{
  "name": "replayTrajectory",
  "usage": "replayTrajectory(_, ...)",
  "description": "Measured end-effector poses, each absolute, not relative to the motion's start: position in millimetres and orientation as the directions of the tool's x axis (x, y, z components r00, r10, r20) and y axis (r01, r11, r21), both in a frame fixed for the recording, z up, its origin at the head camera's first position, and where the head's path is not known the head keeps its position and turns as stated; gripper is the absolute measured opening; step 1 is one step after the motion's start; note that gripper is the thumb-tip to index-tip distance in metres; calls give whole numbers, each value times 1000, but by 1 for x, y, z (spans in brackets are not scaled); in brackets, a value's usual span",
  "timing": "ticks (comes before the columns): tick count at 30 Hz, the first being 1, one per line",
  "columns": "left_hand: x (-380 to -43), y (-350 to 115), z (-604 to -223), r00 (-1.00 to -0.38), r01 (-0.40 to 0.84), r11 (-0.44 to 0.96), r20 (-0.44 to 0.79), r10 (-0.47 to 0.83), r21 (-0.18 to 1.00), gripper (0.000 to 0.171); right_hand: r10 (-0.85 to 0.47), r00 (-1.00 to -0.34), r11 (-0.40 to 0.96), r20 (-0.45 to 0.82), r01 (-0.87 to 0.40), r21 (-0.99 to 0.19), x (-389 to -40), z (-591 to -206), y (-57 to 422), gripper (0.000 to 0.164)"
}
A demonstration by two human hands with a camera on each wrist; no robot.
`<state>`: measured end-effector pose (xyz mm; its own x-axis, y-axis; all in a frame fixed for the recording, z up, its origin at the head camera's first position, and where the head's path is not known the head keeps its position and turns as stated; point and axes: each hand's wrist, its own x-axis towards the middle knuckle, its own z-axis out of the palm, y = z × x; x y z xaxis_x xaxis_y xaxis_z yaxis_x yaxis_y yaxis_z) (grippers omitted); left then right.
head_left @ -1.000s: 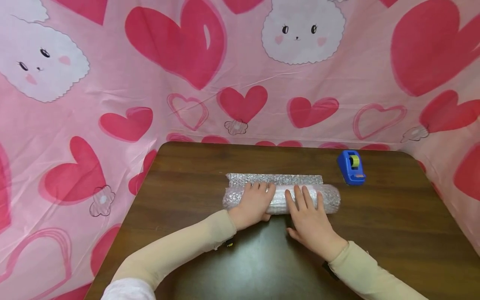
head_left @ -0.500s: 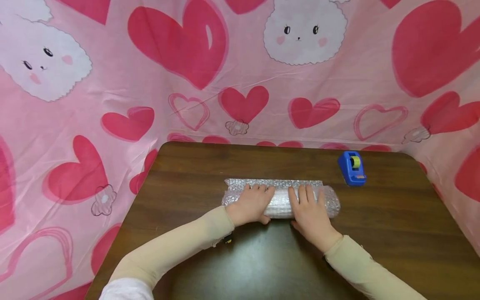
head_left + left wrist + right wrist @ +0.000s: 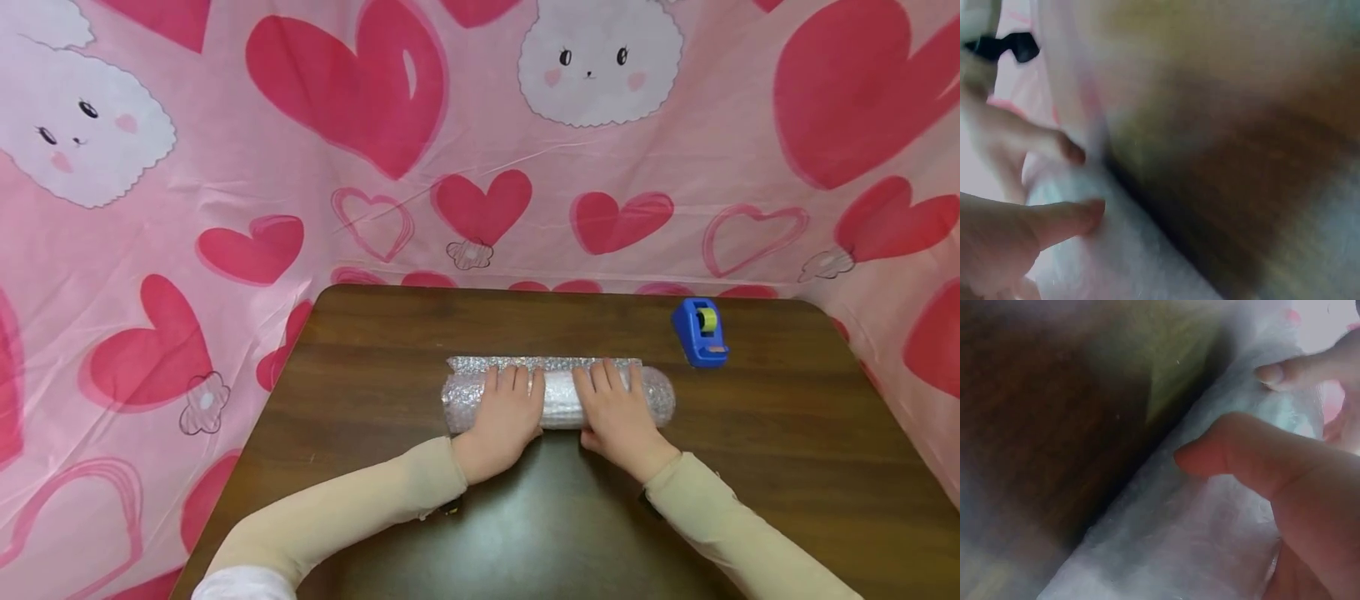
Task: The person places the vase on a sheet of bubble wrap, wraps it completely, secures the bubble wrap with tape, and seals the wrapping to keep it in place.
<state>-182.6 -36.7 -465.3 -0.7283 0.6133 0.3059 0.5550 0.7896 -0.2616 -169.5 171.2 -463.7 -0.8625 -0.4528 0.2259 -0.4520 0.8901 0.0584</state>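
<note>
A roll of bubble wrap (image 3: 562, 400) lies sideways on the brown table, its loose end a flat strip (image 3: 467, 364) along the far side. Something white shows through its middle layers. My left hand (image 3: 501, 421) grips the roll left of centre, fingers over the top. On the right half my right hand (image 3: 618, 421) holds it the same way, a short gap between the hands. In the left wrist view the left thumb (image 3: 1063, 222) presses the near side of the wrap. The right thumb (image 3: 1210, 453) does likewise in the right wrist view.
A blue tape dispenser (image 3: 701, 333) with a yellow-cored roll stands at the table's back right. Behind the wooden table (image 3: 360, 333) hangs a pink cloth (image 3: 300, 167) printed with hearts, which also runs down the left and right sides.
The right thumb, earlier off the roll, is now against its near side, and the right fingers reach further over. The strip of loose wrap beyond the roll shows narrower than a second ago.
</note>
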Motion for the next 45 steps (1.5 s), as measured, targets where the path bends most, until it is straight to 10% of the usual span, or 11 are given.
replayTrajectory(8, -185, -30, -476, -740, 543, 783, 268, 617, -303, 116, -439, -890, 894, 125, -446, -34, -182, -455, 172, 93)
replayTrajectory(23, -208, -32, -481, -693, 599, 756, 303, 654, -264, 85, -409, -904, 911, 122, -411, 10, -182, -455, 166, 105)
replayTrajectory(36, -211, -34, -459, -721, 693, 721, -22, 692, -28, 79, -437, -887, 893, 147, -448, -50, -169, -459, 155, 95)
replayTrajectory(45, -207, -32, -452, -769, 635, 772, -75, 635, 17, 113, -456, -889, 884, 49, -458, -87, -176, -446, 157, 87)
